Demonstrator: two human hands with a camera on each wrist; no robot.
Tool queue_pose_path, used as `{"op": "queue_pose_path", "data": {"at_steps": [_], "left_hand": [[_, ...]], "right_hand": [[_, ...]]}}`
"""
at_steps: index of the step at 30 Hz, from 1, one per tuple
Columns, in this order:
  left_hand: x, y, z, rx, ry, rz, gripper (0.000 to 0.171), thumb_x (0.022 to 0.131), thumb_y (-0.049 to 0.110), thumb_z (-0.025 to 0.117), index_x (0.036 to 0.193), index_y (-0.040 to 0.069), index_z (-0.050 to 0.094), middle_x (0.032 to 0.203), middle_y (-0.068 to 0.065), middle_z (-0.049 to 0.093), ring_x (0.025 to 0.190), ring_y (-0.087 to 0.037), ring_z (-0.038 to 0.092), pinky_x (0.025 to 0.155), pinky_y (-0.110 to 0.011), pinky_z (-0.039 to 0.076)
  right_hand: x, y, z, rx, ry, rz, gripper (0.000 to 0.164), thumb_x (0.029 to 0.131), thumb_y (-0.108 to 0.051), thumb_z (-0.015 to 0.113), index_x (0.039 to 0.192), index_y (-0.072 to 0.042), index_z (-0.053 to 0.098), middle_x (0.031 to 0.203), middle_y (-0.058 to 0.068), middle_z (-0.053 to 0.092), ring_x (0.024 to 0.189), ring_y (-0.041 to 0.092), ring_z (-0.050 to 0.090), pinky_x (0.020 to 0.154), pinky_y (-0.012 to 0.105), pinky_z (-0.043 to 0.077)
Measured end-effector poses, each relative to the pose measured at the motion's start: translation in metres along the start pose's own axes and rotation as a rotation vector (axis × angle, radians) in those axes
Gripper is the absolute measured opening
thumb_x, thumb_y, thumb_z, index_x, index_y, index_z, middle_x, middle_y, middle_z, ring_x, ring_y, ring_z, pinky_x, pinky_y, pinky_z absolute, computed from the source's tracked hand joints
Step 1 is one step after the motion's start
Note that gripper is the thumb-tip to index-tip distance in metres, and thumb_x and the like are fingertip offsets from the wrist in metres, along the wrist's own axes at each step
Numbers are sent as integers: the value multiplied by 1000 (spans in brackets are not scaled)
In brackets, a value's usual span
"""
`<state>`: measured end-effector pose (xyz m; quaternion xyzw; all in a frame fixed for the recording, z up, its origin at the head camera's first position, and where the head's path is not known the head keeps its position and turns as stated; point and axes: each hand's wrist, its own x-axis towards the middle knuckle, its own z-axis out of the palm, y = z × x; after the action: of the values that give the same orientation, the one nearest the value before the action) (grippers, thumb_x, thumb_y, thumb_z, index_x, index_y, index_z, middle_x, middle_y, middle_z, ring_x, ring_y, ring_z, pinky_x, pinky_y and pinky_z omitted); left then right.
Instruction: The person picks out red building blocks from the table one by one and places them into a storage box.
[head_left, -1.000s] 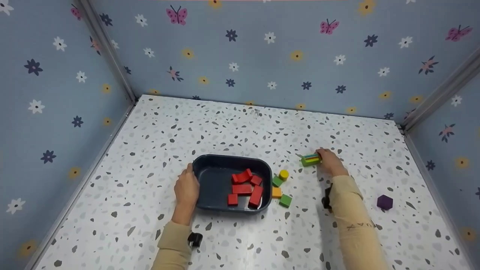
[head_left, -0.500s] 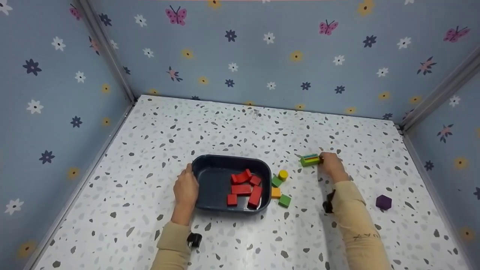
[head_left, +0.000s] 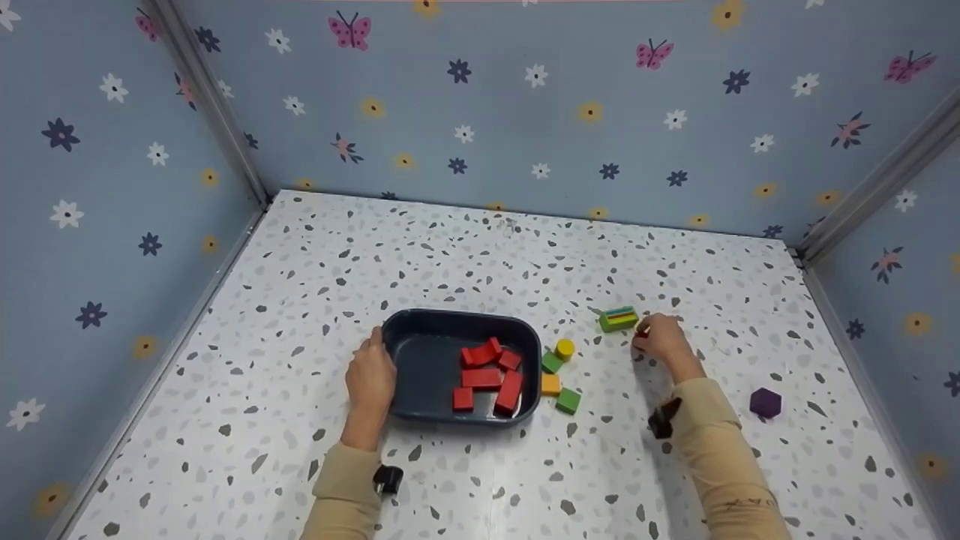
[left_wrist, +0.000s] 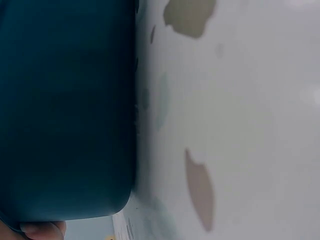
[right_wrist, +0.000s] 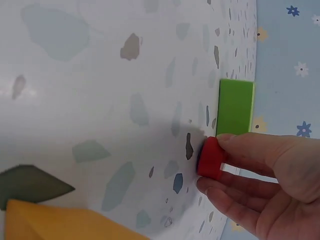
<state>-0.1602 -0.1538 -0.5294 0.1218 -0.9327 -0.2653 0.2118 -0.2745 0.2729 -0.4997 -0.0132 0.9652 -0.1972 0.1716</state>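
My left hand (head_left: 371,375) grips the left rim of a dark blue basin (head_left: 420,412); a bit of that hand (left_wrist: 45,230) shows at the basin wall (left_wrist: 65,110) in the left wrist view. Several red blocks (head_left: 480,379) lie in the basin's right half. Between thumb and fingers, my right hand (head_left: 664,341) pinches a small red block (right_wrist: 211,157), close to the table surface. Just beyond it rests a green block (head_left: 617,322), with blue, red and yellow strips along its top; its green side (right_wrist: 235,107) faces the right wrist camera.
Beside the basin's right wall sit a yellow cylinder (head_left: 565,349), a green block (head_left: 552,362), an orange block (head_left: 550,385) and another green block (head_left: 568,400). A purple hexagonal block (head_left: 766,403) lies far right. Flowered walls (head_left: 495,97) enclose the speckled table (head_left: 420,247).
My right hand has drawn back from the end of the striped green block, toward me, with the small red block between its fingers. The left hand keeps its hold on the basin.
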Motion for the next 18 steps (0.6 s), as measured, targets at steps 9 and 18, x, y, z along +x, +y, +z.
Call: {"op": "queue_pose_path", "data": {"at_steps": [9,18], "left_hand": [[1,1,-2,6,-29,-19,29,87,1,47,114,-7,53,84,-25,59,67,-42,59,53,-49,45],[1,2,-2,7,-37,-8,29,88,0,46,114,-8,52,84,-25,58,67,-42,58,53,-50,44]], "right_hand": [[-18,-12,1,60,14,-61,29,83,-10,61,106,9,57,89,18,59,72,21,57,61,32,47],[-37,-36,7,111,72,-198,25,82,-8,62,102,6,61,92,17,62,81,26,57,69,36,47]]}}
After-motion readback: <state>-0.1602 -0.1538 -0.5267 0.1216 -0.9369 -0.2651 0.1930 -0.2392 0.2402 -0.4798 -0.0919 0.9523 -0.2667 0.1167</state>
